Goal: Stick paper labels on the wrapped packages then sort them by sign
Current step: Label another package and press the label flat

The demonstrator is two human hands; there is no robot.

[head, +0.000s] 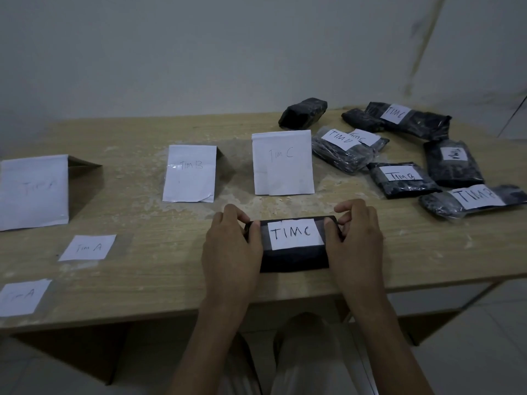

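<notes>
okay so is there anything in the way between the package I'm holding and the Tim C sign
Nothing visible. The TIM C package, held by the left hand and right hand, sits just in front of the Tim C sign, with only bare table between them.

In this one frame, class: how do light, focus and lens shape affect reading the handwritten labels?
Head view: dim, flat light; the held package's label reads sharply; the far-left sign is faint and washed out; the table edge bows from wide-angle distortion.

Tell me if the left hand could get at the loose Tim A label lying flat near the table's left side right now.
Probably not at once: the left hand is clamped on the Tim C package together with the right hand. Once it lets go, bare table lies between it and the Tim A label.
</notes>
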